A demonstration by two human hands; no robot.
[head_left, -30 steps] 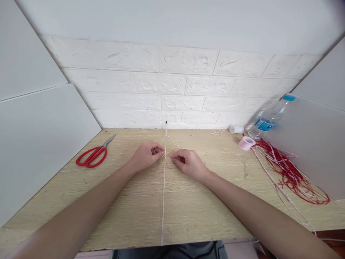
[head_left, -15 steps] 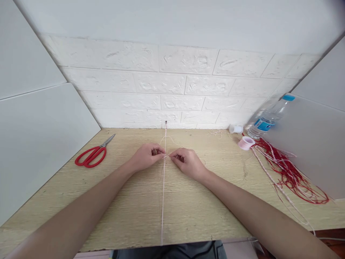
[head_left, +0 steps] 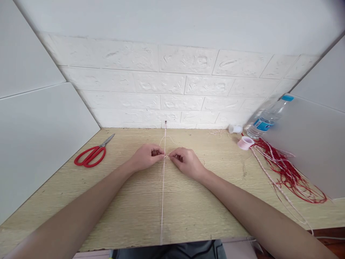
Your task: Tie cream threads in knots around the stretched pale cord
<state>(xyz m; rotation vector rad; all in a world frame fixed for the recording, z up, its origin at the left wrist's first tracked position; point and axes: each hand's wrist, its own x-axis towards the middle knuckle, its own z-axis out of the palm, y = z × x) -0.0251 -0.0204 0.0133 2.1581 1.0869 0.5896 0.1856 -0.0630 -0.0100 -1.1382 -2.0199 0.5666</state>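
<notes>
Working the thin thread (head_left: 171, 138) neatly at the taut cord (head_left: 162, 201) seems to call for small, even movements and steady tension on both sides. The cord runs from a dark spot (head_left: 165, 122) low on the wall (head_left: 172, 86), over the desk (head_left: 129, 208) to its near edge, passing between the left hand (head_left: 147, 157) and the right hand (head_left: 188, 162). The hands are apart but near each other, each with thumb and forefinger pinched together, apparently on the thread beside the cord. Keeping those pinches close to the crossing should help it sit snugly; pulling one side harder could drag the cord off its straight line. The loose loop toward the wall is best kept from twisting.

Hard to make out is the crossing itself: the thread is too fine to tell whether it is wrapped, knotted or merely laid across. The curled fingers hide whatever lies inside each palm. How the cord is fixed at the wall is too small to read, and its near end is lost at the desk's edge.
</notes>
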